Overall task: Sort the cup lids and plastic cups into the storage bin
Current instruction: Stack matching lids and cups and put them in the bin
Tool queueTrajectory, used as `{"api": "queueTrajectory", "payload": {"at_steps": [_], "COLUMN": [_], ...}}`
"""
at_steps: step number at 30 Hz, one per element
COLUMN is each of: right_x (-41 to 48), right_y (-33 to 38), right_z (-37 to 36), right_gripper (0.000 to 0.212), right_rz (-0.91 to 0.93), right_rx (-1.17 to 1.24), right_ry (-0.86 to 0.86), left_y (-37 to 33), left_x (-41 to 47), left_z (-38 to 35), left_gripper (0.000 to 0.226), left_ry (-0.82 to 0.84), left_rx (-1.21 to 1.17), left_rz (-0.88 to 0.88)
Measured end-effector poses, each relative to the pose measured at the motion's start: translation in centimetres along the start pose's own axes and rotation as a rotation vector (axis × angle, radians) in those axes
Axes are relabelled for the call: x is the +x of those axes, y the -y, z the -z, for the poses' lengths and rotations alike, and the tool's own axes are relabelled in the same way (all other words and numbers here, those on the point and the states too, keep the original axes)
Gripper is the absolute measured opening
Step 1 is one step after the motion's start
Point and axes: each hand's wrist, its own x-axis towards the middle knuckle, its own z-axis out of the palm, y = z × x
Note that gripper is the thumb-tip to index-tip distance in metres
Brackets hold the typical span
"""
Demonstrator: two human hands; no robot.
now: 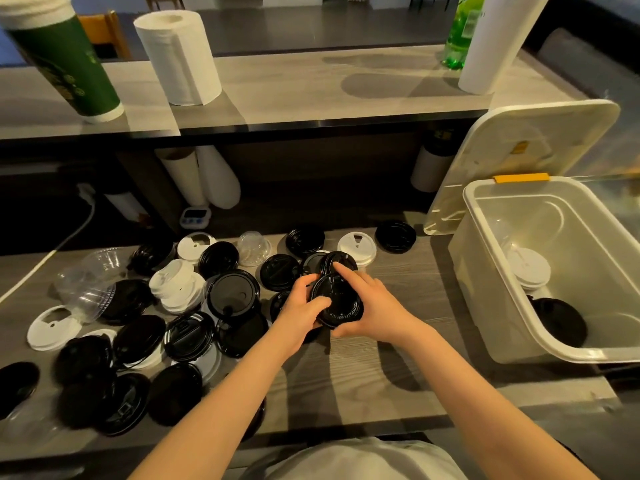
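Item in hands: left hand [304, 308] and right hand [372, 306] together grasp a stack of round black plastic lids [335, 301] above the grey wood-grain desk [381, 375]; translucent white plastic storage bin [485, 306], right, holds few lids; scattered black and white lids [233, 293] and clear plastic cups [90, 289] remain unsorted; judged early.

On the upper shelf [294, 88]: paper towel roll [178, 57] upright left of centre, green-wrapped cup stack [65, 60] tilted at far left, green bottle [462, 32] just behind a tall white cylinder [491, 46] at right. Underneath, white cup sleeves [216, 178] leaning, small digital timer [195, 216] just below them. White cable [52, 254] trailing over the wood-grain worktop [381, 368] at left.
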Motion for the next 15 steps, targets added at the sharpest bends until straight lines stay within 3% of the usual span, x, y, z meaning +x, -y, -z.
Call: {"api": "queueTrajectory", "payload": {"at_steps": [5,10,15], "right_x": [1.1,3.7,6.7], "right_y": [-1.3,-3.9,-3.8], "right_z": [0.5,0.8,0.6], "right_gripper": [0.106,0.074,0.105], "right_rz": [-0.064,-0.225,-0.232], "right_rx": [0.094,-0.021,-0.026], "right_ry": [0.127,-0.074,-0.02], "left_y": [0.3,-0.7,-1.3], "left_x": [0.8,1.7,2.8], "left_z": [1.0,3.1,4.2], "left_gripper": [0.042,0.042,0.048], "left_ry": [-0.168,-0.356,-0.442], "left_rx": [0.213,0.165,0.109], "left_rz": [-0.042,-0.098,-0.09]}}
